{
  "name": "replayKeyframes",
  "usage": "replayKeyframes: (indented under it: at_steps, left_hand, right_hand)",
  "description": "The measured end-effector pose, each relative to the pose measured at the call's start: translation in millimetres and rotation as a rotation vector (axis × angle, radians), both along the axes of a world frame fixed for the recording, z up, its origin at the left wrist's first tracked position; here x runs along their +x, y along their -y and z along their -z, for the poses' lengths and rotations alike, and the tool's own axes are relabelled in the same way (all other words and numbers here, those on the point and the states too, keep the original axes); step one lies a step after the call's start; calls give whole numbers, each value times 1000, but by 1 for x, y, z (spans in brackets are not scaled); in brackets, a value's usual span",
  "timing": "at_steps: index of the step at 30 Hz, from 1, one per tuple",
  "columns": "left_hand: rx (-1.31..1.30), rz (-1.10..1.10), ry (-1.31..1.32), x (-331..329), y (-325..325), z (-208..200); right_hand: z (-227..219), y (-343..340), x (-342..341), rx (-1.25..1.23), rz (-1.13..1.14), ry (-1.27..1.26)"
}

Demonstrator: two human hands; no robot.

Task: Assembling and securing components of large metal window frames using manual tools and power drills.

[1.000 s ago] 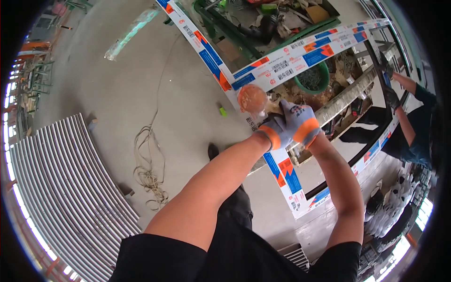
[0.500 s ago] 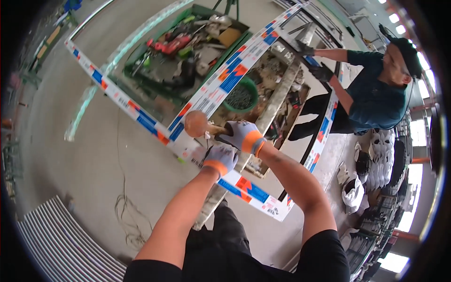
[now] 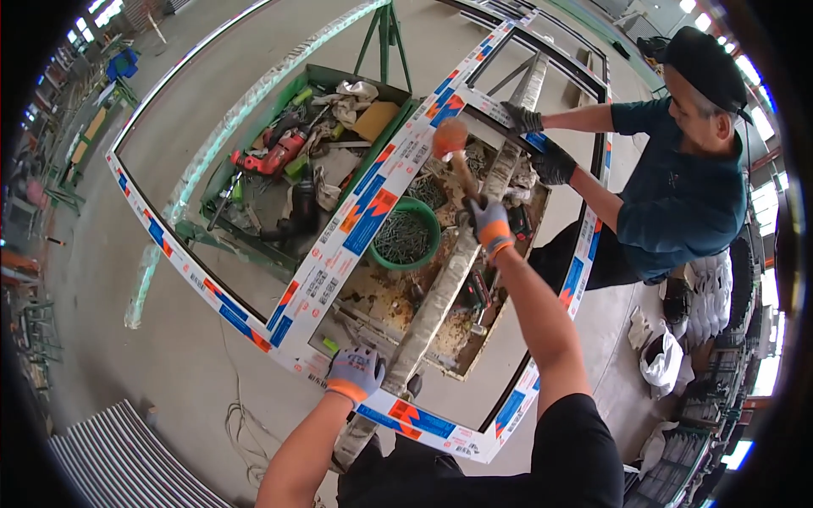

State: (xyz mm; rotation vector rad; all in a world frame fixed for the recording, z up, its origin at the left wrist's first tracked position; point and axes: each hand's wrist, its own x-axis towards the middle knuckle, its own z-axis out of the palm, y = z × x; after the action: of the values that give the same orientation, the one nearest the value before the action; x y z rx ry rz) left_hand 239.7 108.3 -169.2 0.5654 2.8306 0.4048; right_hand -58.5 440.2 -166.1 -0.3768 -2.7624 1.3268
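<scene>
My right hand point(image 3: 491, 224), in a grey and orange glove, is closed round the wooden handle of a mallet point(image 3: 450, 138). Its reddish-brown head is raised over the far part of the inner opening, near the middle bar. My left hand point(image 3: 356, 372), gloved alike, is closed on the near edge of a large window frame point(image 3: 373, 212) covered in white, blue and orange protective film. A co-worker point(image 3: 682, 195) at the right, in dark gloves, has both hands on a smaller dark inner frame point(image 3: 495, 114) set in the right part.
Under the frame stand a padded beam point(image 3: 445, 292), a green bin of tools point(image 3: 271, 216) and a green basket of screws point(image 3: 405, 235). Another wrapped beam point(image 3: 262, 97) runs at the left. Metal profiles point(image 3: 140, 457) lie at the lower left, and a cable point(image 3: 241, 423) is on the floor.
My right hand has carried the mallet away from my left hand, farther out and to the right. My left hand now sits lower and more to the left on the frame's near edge.
</scene>
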Motion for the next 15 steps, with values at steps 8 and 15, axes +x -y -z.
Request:
replayKeyframes:
  at_steps: [8,15]
  left_hand:
    - [-96,43,108,-5,-2,-20]
    - [-119,103,133,-14,-6,-21]
  right_hand:
    - [-110,-38,-185,225,95,-201]
    - [-30,-62,-198,590,86,-191]
